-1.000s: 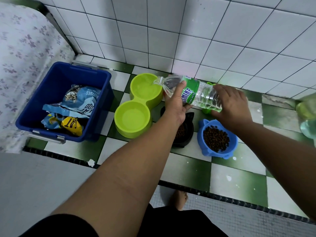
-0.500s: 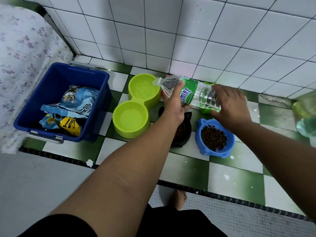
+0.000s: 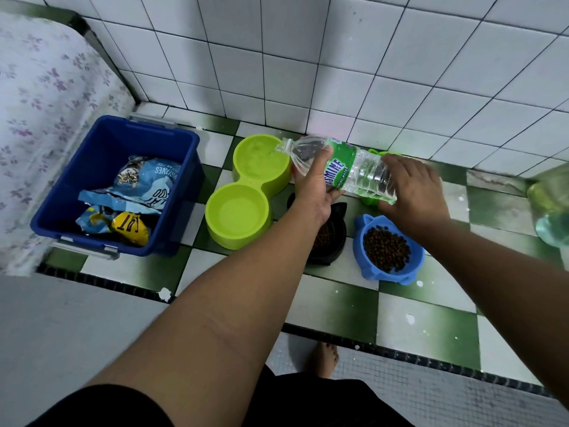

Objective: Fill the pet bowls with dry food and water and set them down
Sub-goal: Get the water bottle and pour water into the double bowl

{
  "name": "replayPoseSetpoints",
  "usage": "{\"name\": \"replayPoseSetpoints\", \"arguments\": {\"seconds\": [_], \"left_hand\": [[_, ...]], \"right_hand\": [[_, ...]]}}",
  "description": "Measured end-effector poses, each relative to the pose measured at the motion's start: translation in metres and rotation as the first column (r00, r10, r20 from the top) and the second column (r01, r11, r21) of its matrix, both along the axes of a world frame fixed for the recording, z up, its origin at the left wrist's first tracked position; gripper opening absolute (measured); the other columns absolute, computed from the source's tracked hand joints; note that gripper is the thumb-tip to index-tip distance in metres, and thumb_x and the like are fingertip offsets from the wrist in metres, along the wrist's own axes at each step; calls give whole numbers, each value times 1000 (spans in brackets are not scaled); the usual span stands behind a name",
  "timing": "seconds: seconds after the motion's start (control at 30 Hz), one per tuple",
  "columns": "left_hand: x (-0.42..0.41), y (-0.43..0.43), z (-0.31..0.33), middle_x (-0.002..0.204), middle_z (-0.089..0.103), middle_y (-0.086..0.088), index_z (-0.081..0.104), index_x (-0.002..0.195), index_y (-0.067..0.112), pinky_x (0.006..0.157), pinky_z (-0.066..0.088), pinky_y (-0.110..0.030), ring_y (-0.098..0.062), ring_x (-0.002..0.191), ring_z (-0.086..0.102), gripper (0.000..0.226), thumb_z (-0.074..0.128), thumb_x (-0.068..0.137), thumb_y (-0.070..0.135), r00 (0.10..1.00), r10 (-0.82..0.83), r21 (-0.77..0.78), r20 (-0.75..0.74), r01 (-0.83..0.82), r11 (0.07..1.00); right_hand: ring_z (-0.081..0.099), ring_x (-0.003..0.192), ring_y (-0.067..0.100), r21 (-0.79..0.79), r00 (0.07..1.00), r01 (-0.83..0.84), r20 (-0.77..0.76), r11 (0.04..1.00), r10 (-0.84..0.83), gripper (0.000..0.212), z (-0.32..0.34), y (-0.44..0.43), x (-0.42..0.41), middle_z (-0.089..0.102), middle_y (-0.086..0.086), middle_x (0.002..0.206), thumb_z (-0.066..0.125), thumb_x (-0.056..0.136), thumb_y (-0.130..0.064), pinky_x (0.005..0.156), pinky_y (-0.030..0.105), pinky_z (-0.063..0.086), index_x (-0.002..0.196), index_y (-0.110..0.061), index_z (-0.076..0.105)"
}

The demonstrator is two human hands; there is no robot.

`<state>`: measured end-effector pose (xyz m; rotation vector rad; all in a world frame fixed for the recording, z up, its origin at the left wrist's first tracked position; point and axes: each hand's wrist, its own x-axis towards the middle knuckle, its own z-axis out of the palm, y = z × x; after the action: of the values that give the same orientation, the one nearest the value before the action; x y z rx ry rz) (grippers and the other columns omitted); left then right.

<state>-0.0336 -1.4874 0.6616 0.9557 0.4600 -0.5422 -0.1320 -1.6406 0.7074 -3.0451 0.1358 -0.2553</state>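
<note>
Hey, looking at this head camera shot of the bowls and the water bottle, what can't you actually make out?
Head view only:
- Black bowl: mostly covered by the left hand and forearm; its fill level is unclear.
- Small green item behind the water bottle: hidden by the bottle and right hand.
- Pale greenish object at the right edge: cut off and blurred.
- Bags in the blue bin: crumpled, print partly unreadable.

White tiled wall [image 3: 308,57] behind a green-and-white checked ledge [image 3: 338,306]; grey floor [image 3: 46,334] below, floral cloth [image 3: 40,103] at the ledge's left end, dim even light
</note>
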Motion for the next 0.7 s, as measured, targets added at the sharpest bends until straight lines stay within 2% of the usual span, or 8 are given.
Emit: {"name": "replayPoseSetpoints", "arguments": {"seconds": [0.2,0.27,0.33,0.4,0.43,0.53,0.6,0.7], "left_hand": [[1,3,9,116,75,-13,49,144,18,59,59,-37,-33,103,74,116,89,44,61,1000,-6,71,13,5,997],[2,4,18,111,76,-13,44,148,22,62,57,-40,-34,97,76,118,90,46,60,999,-15,89,44,11,996],[0,5,29,107,75,-15,42,146,22,68,55,-51,-33,87,73,110,92,53,53,997,-10,90,74,3,996],[-4,5,39,106,72,-15,46,136,18,77,58,-58,-30,83,71,90,92,64,44,994,15,99,106,-26,995],[-7,6,43,107,71,-15,49,132,16,76,59,-59,-29,82,72,86,92,63,44,993,22,107,120,-35,994],[-15,6,52,108,73,-15,56,129,15,65,59,-58,-30,80,73,99,93,47,56,985,22,156,169,-49,987],[-20,7,52,110,74,-16,59,129,15,68,57,-66,-34,81,73,100,93,46,58,985,16,193,174,-50,980],[-30,15,56,97,76,-13,66,117,13,70,54,-71,-36,82,74,75,92,58,50,972,19,197,235,-67,978]], "right_hand": [[44,130,34,81,998,41,34,996,-44,84,-5,4,0,51,12,142,81,70,-19,109,46,31,145,-12,42],[43,131,34,121,997,57,42,991,-62,83,-6,4,1,51,11,141,79,71,-22,109,46,31,145,-14,41],[44,130,33,157,996,60,59,986,-70,82,-6,4,1,51,10,141,78,71,-24,108,46,31,144,-14,41],[46,128,34,184,994,53,81,981,-69,81,-6,4,-1,52,10,139,78,70,-23,106,47,34,142,-13,43],[46,127,34,198,994,47,91,979,-66,81,-5,3,-3,52,11,138,78,69,-23,105,47,35,141,-12,43],[46,125,34,242,993,18,110,970,-46,81,-2,3,-8,51,11,136,77,69,-24,104,46,36,141,-13,42],[46,125,35,257,992,1,121,966,-33,82,0,5,-13,51,12,135,77,69,-24,104,46,36,141,-13,41],[47,123,36,264,988,-16,150,964,-24,81,0,13,-23,52,14,133,77,67,-21,104,48,38,139,-9,44]]}}
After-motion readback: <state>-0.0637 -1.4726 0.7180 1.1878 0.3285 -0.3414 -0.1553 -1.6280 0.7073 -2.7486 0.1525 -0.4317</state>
